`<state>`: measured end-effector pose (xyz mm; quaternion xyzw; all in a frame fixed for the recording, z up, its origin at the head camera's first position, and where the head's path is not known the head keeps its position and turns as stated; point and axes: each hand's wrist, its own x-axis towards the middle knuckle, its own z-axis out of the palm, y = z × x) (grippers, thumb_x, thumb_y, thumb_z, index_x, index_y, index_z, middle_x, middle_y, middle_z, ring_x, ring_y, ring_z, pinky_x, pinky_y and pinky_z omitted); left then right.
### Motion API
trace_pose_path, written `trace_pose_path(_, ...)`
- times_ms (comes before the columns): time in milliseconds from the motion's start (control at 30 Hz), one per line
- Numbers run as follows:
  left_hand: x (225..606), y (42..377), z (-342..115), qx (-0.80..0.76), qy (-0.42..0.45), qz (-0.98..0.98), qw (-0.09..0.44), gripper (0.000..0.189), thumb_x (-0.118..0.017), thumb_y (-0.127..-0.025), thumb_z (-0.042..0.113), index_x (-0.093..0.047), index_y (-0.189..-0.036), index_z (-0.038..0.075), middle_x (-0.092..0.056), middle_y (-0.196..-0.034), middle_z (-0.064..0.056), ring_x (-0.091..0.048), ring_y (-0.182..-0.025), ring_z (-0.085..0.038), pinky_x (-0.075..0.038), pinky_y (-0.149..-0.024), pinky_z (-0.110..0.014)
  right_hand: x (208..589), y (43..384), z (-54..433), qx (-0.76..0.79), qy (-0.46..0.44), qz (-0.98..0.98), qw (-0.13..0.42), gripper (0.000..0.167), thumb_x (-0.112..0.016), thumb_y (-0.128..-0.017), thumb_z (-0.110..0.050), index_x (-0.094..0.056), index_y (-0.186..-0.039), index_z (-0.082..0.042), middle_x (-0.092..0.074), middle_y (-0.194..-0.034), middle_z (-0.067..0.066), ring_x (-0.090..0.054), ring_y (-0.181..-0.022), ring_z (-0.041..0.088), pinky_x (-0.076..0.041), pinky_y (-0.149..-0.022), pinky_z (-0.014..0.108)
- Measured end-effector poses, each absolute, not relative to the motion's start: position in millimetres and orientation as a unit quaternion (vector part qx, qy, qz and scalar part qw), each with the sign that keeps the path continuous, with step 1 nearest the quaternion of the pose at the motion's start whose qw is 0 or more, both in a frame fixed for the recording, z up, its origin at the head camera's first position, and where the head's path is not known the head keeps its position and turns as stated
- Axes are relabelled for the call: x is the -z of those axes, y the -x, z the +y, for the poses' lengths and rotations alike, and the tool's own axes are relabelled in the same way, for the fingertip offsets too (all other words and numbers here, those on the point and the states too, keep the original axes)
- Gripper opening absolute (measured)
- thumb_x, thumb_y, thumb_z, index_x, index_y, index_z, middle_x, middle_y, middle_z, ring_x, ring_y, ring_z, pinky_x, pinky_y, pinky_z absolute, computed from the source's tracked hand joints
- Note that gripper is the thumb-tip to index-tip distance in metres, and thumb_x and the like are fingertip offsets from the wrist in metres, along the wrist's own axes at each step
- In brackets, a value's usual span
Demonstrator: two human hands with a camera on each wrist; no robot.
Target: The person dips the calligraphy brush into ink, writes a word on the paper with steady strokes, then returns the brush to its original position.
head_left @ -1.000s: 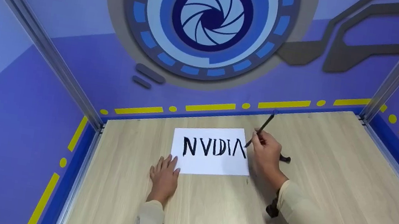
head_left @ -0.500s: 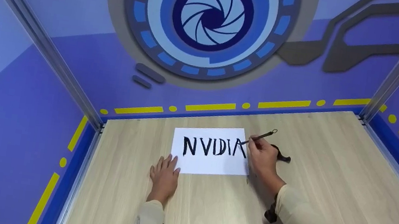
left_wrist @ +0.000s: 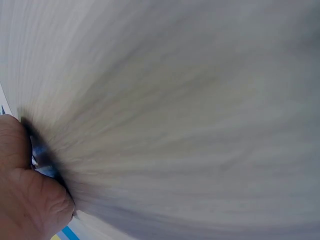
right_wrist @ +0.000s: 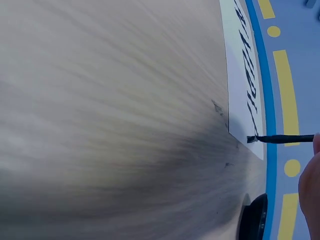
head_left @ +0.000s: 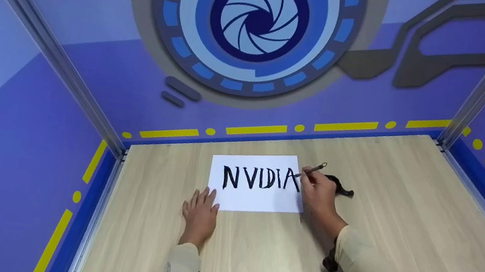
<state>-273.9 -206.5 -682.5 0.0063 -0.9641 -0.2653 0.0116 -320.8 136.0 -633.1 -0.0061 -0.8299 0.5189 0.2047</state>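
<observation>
A white sheet of paper [head_left: 256, 204] with "NVIDIA" in black brush letters lies on the wooden table. My left hand [head_left: 200, 219] rests at the sheet's lower left corner, fingers spread and fingertips on the paper; the left wrist view shows part of this hand [left_wrist: 30, 185]. In my right hand [head_left: 320, 193] I pinch a dark calligraphy brush [head_left: 315, 169] with a loop at its top end. Its tip touches or hovers at the last letter, near the paper's right edge. The right wrist view shows the brush [right_wrist: 287, 139] tilted low, with only an edge of the hand [right_wrist: 311, 192].
A black object with a curved handle [head_left: 346, 193] is partly hidden behind my right hand; its rounded dark side [right_wrist: 254, 220] shows in the right wrist view. Small dark marks [right_wrist: 217, 107] spot the wooden table [head_left: 253, 261]. A blue printed wall [head_left: 264, 115] borders the table's far edge.
The brush has gone from steep to a flatter tilt, its tip moving onto the last letter and then slightly right. A crossbar now shows in that A. My left hand stays put.
</observation>
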Motion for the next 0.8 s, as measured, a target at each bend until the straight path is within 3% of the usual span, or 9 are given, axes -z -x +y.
trace_pose_path(67,682,274,-206,0.267,-0.008,-0.964,0.012,0.053,-0.052,-0.112,0.03,-0.046,-0.162,0.015,-0.037,-0.174,-0.012,-0.02,-0.166,-0.044,-0.007,-0.129,-0.076,633,320,136,-0.514,0.004,-0.832,0.211,0.02,-0.069,-0.102,-0.013,-0.08,-0.117,-0.007,-0.083,-0.113,0.011,-0.077,-0.1,0.022,-0.063,-0.09,0.04)
trace_pose_path(133,681,273,-206,0.265,-0.008,-0.964,0.012,0.053,-0.053,-0.112,0.029,-0.046,-0.162,0.014,-0.037,-0.174,-0.013,-0.021,-0.165,-0.044,-0.007,-0.129,-0.076,634,319,134,-0.511,0.003,-0.832,0.217,0.019,-0.069,-0.101,-0.012,-0.081,-0.116,-0.007,-0.083,-0.112,0.011,-0.077,-0.1,0.023,-0.063,-0.089,0.039)
trace_pose_path(333,679,274,-205,0.255,-0.013,-0.967,0.003,0.053,-0.051,-0.113,0.03,-0.045,-0.163,0.015,-0.036,-0.175,-0.012,-0.02,-0.166,-0.044,-0.007,-0.13,-0.075,637,319,128,-0.508,-0.017,-0.822,0.256,0.013,-0.073,-0.097,-0.006,-0.082,-0.107,-0.005,-0.083,-0.105,0.01,-0.077,-0.093,0.022,-0.058,-0.081,0.016)
trace_pose_path(467,678,273,-205,0.256,-0.013,-0.967,-0.002,0.053,-0.051,-0.113,0.03,-0.045,-0.163,0.015,-0.035,-0.175,-0.011,-0.02,-0.166,-0.043,-0.007,-0.13,-0.075,638,318,123,-0.512,-0.03,-0.813,0.275,0.012,-0.074,-0.094,-0.002,-0.082,-0.103,-0.003,-0.083,-0.102,0.012,-0.076,-0.089,0.021,-0.055,-0.078,0.01)
trace_pose_path(800,676,274,-206,0.253,-0.012,-0.967,-0.012,0.053,-0.048,-0.114,0.033,-0.042,-0.165,0.017,-0.032,-0.177,-0.01,-0.016,-0.168,-0.042,-0.005,-0.131,-0.074,632,319,126,-0.588,0.039,-0.775,0.227,0.014,-0.074,-0.1,-0.014,-0.083,-0.111,-0.011,-0.083,-0.103,0.013,-0.068,-0.086,0.013,-0.051,-0.071,0.012)
